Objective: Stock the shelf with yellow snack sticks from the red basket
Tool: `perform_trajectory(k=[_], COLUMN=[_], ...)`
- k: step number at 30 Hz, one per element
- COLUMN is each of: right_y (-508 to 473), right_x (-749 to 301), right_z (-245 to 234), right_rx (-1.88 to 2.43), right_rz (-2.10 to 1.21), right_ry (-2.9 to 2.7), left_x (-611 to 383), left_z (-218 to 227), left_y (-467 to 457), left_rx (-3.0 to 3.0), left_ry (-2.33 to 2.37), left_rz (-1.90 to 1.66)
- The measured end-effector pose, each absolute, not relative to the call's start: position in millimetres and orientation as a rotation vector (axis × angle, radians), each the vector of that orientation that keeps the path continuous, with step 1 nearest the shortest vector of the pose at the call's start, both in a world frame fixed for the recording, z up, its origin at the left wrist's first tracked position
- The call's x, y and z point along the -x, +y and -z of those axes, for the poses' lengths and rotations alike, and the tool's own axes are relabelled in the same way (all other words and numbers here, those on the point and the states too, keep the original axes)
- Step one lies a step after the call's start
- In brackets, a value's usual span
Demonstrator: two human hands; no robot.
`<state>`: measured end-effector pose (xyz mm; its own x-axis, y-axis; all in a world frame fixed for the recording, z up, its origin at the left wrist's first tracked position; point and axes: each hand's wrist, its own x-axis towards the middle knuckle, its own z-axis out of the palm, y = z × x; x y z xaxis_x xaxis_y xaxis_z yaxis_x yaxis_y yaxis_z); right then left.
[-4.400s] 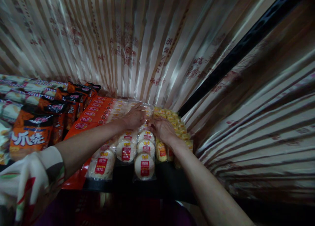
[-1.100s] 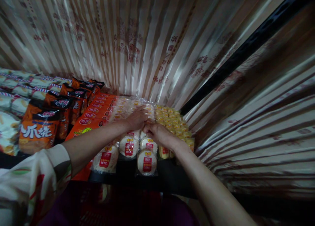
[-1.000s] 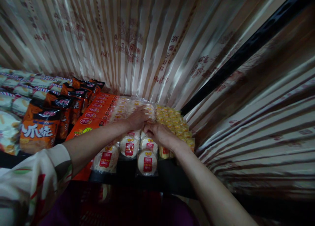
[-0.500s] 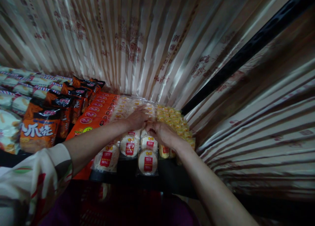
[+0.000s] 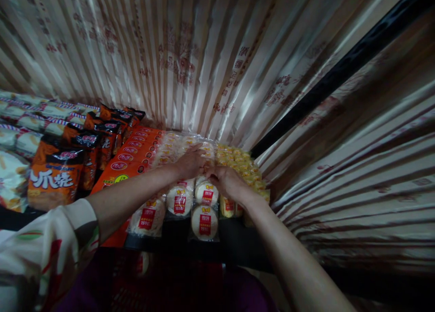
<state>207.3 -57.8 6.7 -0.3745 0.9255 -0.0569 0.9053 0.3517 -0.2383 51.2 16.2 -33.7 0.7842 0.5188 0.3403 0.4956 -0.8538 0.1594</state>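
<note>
Rows of round white rice-cracker packs [image 5: 205, 221] with red labels stand on a dark shelf [image 5: 234, 248]. My left hand [image 5: 191, 162] lies palm down on the packs further back, its fingers curled over their tops. Beside it, touching, my right hand [image 5: 224, 181] presses on a pack in the right-hand row, fingers bent around its top edge. Yellow snack packs [image 5: 245, 174] line the shelf just right of my right hand.
Flat orange packs [image 5: 125, 165] lie left of the white ones. Further left stand orange-and-black bags [image 5: 54, 178] and pale striped packs [image 5: 20, 122]. A striped, shiny curtain [image 5: 190, 63] hangs behind the shelf, with a black post [image 5: 326, 81] slanting at the right.
My hands have stayed on the same packs; the right hand has slid a little to the right and back. The front white pack sits slightly further in.
</note>
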Motion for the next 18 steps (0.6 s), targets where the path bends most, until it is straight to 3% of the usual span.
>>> perform_trajectory(k=[7,18], right_y=[-69,-72], right_x=[-198,-200], right_z=[-18,-10], right_rx=[1.894,1.987], right_rz=[-0.070,0.068], right_ry=[-2.568,-2.539], left_x=[-51,-41], left_z=[32,23], left_y=[15,-12], left_rx=[-2.924,-2.930], left_ry=[0.833,0.982], left_rz=[-0.574,-0.665])
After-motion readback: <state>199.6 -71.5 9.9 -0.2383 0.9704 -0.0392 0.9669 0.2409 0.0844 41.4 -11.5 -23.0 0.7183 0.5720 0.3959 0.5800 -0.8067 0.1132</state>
